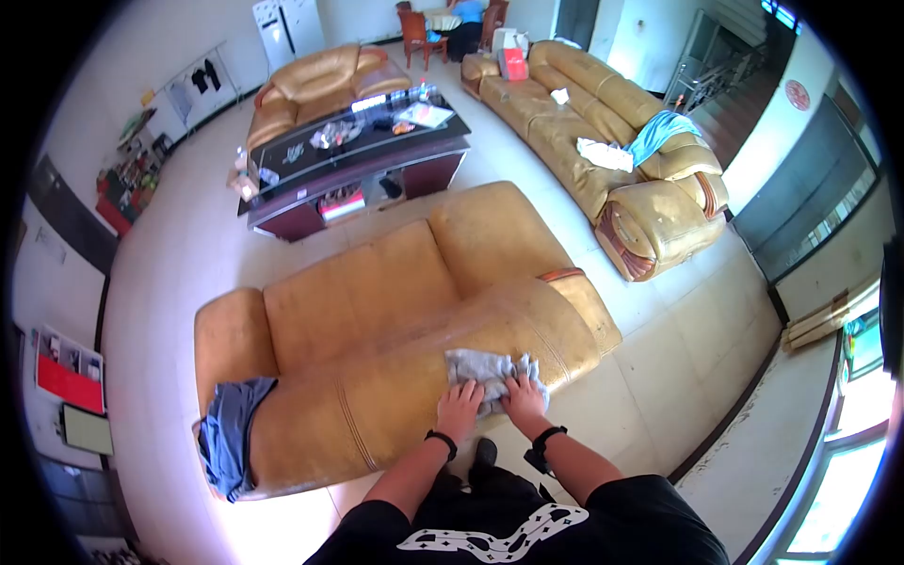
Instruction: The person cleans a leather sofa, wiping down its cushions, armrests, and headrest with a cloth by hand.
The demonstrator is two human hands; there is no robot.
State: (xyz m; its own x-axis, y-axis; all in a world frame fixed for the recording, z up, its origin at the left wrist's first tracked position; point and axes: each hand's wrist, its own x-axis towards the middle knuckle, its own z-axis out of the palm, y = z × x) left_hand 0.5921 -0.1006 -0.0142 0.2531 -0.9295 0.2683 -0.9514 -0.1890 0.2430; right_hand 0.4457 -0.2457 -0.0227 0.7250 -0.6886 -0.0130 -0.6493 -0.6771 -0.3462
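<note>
A crumpled grey cloth (480, 363) lies on top of the backrest of the tan leather sofa (320, 414) closest to me. My left hand (459, 409) presses on the cloth's left side, its fingers bent over the fabric. Bunched folds of the same cloth are gripped in my right hand (524, 399), just to the right. Dark bands circle both wrists. Over the sofa's left end hangs a dark blue garment (231, 438).
Beyond the sofa stands a dark coffee table (311, 184) with items on it. A long tan sofa (556, 118) at right holds a light blue cloth (664, 132) and white cloth (605, 154). An armchair (315, 80) is behind the table. A person (465, 24) is at the far back.
</note>
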